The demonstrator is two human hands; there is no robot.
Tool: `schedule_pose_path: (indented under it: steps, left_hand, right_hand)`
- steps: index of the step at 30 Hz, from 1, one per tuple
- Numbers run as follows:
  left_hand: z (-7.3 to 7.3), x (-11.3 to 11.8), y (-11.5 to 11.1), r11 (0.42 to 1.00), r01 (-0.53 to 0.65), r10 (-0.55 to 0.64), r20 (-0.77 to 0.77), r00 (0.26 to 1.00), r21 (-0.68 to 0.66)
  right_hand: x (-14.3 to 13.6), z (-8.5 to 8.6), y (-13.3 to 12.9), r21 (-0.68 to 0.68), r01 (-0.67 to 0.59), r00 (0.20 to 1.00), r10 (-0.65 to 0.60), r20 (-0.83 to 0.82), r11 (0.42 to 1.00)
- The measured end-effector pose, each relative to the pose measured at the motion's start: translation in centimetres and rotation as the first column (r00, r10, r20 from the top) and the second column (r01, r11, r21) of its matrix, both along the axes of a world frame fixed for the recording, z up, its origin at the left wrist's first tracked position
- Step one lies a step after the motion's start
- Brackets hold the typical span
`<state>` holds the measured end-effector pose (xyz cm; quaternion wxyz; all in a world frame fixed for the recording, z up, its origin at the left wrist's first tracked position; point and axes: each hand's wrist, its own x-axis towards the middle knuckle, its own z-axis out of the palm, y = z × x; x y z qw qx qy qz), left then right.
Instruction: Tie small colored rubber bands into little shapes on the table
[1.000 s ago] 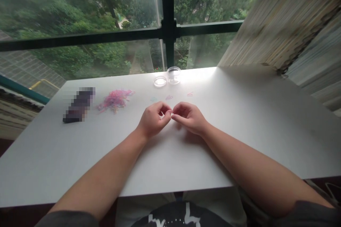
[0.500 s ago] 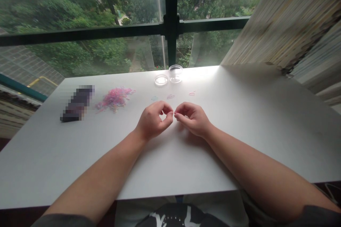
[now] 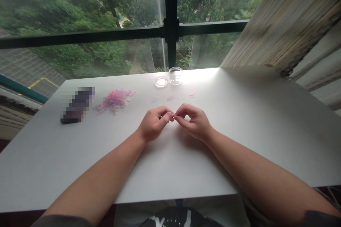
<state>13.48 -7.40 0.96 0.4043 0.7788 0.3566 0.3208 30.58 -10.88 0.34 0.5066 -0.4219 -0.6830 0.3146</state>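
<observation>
My left hand [image 3: 155, 123] and my right hand [image 3: 194, 120] meet fingertip to fingertip above the middle of the white table [image 3: 170, 170]. Both are closed in a pinch. Something tiny and pinkish seems to sit between the fingertips, too small and too covered to name. Just beyond the hands lie small loops in separate spots: a pale blue one [image 3: 154, 100], a pinkish-purple one [image 3: 170, 98] and a pink one [image 3: 192, 95]. To the left spreads a loose heap of thin pink, purple and pale strips or loops [image 3: 116, 100].
A clear round jar [image 3: 176, 76] stands near the window edge, with a clear round lid [image 3: 161, 82] lying beside it. At the left is a dark, pixelated flat object [image 3: 78, 105]. Window bars [image 3: 171, 21] rise behind the table, and a curtain [image 3: 258, 25] hangs at the right.
The fingertips have come closer and now touch; the left thumb and fingers are pressed more tightly together. The view has tilted slightly. The things on the table stay where they were.
</observation>
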Motion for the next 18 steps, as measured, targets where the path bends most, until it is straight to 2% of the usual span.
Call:
schedule_pose_path:
  steps: [8,18]
  left_hand:
    - [-0.49,0.06,0.23,0.992,-0.014,0.022,0.060,0.998,-0.125]
    - [-0.76,0.03,0.49,0.990,-0.024,0.040,0.116,0.992,-0.139]
  right_hand:
    - [0.11,-0.27,0.09,0.092,0.011,0.994,-0.021,0.109,0.996]
    - [0.04,-0.29,0.09,0.110,0.026,0.988,-0.042,0.146,0.994]
